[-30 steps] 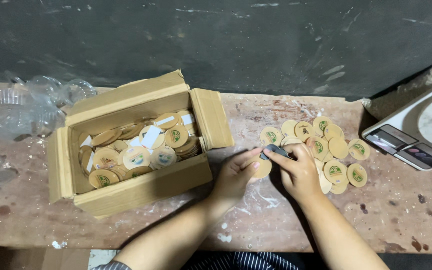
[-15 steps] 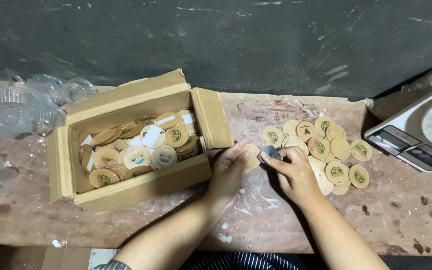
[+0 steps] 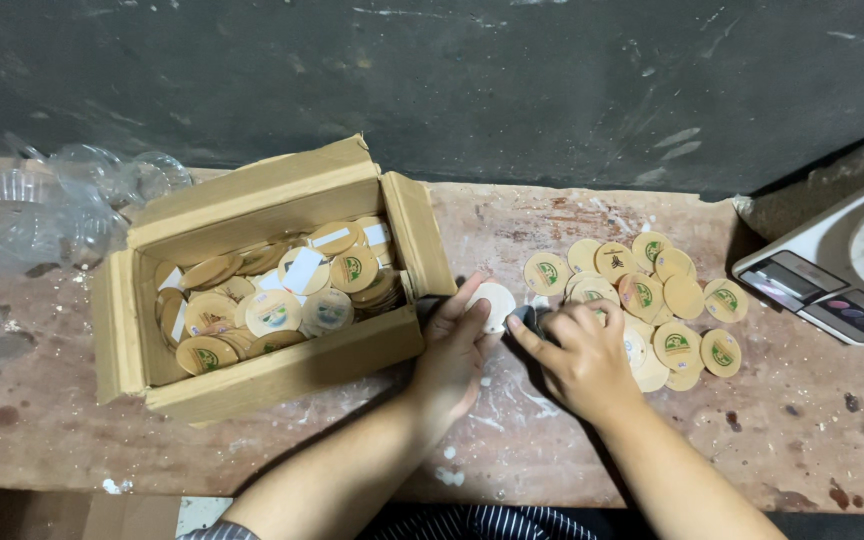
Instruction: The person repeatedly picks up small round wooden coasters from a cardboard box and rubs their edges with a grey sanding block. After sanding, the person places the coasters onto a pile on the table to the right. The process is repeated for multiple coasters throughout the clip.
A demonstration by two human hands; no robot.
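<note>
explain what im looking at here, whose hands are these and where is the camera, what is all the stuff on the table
There is no machine here. A person wears a camera on the head, looking down at their own two bare hands, so the arms reach in from the bottom edge.

The left hand holds up a pale round disc between its fingers. The right hand sits close beside it, gripping a small dark object that I cannot identify.

They work over a worn, stained wooden table. On the left stands an open cardboard box filled with similar round discs, tan and printed. To the right of the hands lies a loose pile of discs. At the far right edge is a weighing scale, and at the far left are clear plastic containers.
</note>
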